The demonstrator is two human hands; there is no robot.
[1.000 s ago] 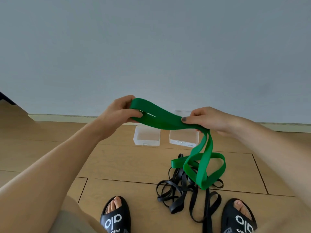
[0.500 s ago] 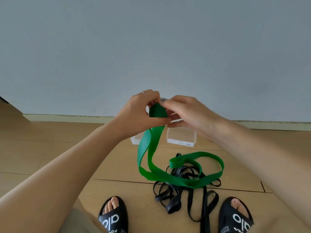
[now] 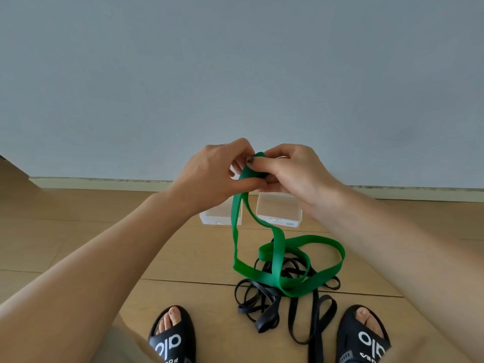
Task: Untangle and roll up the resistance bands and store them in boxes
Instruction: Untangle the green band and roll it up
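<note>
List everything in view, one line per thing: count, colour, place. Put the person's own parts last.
green band: one, green, top end held up in both hands, the rest hanging in loops over the black pile
black bands: a tangled pile, count unclear, black, on the floor between the feet
boxes: two, clear plastic, side by side on the floor near the wall, partly hidden by the hands
floor: one, light wood planks
wall: one, pale grey, with a light skirting board at its foot
sandals: two, black with white lettering, bottom of view
left hand: one, pinching the green band's top end
right hand: one, pinching the same end
</note>
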